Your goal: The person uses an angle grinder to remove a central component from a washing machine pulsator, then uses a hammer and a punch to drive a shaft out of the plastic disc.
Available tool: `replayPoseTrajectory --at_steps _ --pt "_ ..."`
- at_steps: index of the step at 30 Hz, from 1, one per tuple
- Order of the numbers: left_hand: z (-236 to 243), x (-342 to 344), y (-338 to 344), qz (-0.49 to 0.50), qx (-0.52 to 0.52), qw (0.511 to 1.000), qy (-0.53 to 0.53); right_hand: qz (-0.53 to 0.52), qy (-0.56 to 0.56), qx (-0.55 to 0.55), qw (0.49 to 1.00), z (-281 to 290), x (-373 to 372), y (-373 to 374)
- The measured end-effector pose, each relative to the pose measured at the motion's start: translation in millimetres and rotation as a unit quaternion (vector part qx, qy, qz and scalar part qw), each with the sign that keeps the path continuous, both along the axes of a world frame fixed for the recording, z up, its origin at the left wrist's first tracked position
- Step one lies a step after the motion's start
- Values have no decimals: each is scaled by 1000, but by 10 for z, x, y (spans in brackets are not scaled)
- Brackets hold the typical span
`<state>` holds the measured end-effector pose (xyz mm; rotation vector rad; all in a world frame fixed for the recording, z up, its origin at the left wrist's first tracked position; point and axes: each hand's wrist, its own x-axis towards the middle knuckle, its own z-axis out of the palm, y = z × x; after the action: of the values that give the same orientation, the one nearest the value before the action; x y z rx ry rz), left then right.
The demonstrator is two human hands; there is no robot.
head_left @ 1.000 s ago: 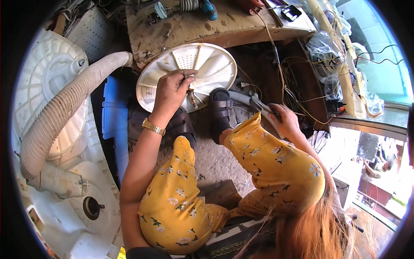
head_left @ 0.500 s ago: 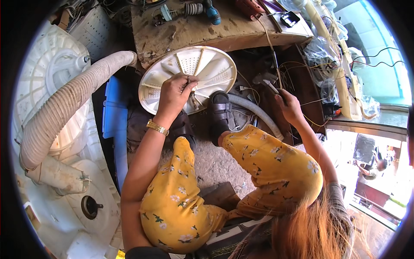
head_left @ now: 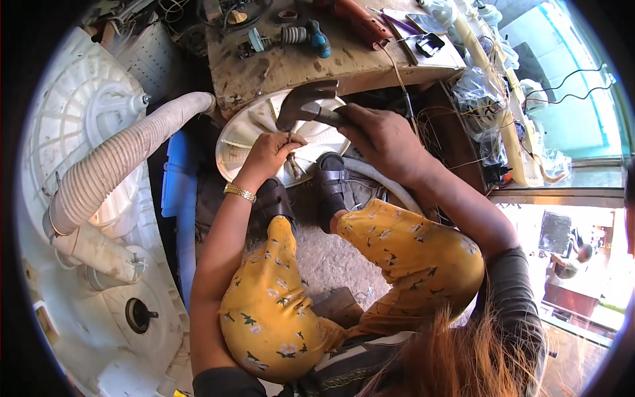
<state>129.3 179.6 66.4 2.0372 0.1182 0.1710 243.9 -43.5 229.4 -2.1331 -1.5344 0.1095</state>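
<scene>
A white ribbed, perforated disc [head_left: 233, 147], like a washing machine pulsator, leans near my feet against the bench front. Above its face my left hand [head_left: 263, 161] is closed in a pinch on a slim, dark metal rod [head_left: 293, 165] held roughly upright. What the rod's lower end touches is unclear. My right hand [head_left: 385, 142] grips the dark handle of a claw hammer [head_left: 303, 106]. The hammer head is up over the disc, close to the rod's top and apparently clear of it. It covers part of the disc.
A wooden bench [head_left: 264, 73] stands ahead, bearing a blue-capped part [head_left: 319, 41] and a red tool [head_left: 360, 21]. To the left are a white tub [head_left: 66, 132], a ribbed hose [head_left: 132, 155] and a blue panel [head_left: 177, 178]. A grey hose [head_left: 383, 177] lies beside my sandal [head_left: 331, 188].
My right hand has swung the hammer from the right side inward and up over the disc. My left hand keeps its pinch on the rod, and the view has shifted slightly.
</scene>
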Motion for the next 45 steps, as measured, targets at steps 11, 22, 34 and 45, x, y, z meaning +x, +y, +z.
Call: replayPoseTrajectory --at_steps 11,22,34,45 --pt "52 -41 -7 -3 14 999 -31 -12 42 134 990 604 -102 183" --pt "58 -12 45 -5 23 1000 8 -6 -18 128 992 529 -61 264" --pt "139 -45 71 5 11 1000 19 46 78 290 953 1045 -86 434" --pt "103 28 100 -9 58 998 13 -45 -9 68 997 503 17 315"
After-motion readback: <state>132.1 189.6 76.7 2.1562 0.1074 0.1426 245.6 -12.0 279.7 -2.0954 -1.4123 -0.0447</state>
